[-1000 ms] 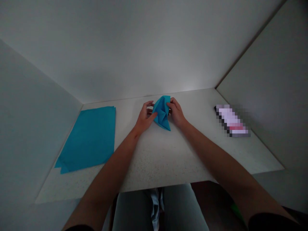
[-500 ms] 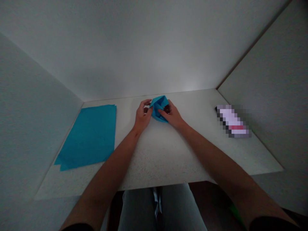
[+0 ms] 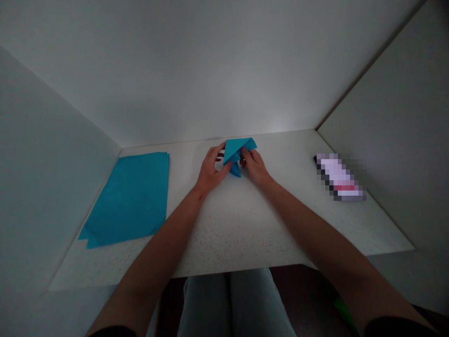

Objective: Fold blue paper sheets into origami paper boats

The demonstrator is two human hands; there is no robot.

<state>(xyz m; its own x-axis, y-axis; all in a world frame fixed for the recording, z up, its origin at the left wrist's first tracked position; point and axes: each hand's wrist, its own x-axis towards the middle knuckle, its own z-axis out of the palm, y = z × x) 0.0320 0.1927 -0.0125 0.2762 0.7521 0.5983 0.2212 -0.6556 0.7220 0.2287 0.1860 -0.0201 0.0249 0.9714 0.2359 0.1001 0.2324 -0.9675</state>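
Observation:
A folded piece of blue paper (image 3: 235,150) is held between my hands, near the back of the white table. My left hand (image 3: 211,169) grips its left side, with the thumb at the lower edge and the fingers around the back. On the other side, my right hand (image 3: 253,164) pinches the paper's inner folds with thumb and fingers. The paper shows a flat triangular face at the top and a pointed flap hanging below. Parts of my fingers are hidden behind it.
Flat blue sheets (image 3: 131,199) lie overlapped on the left of the white table (image 3: 224,234). A phone with a blurred-out screen (image 3: 339,178) rests on the right. Walls (image 3: 217,70) rise behind and on both sides.
The blue paper has turned from an opened, cupped shape to one with a flat triangular face. My right hand's thumb has shifted from inside the paper towards its right edge.

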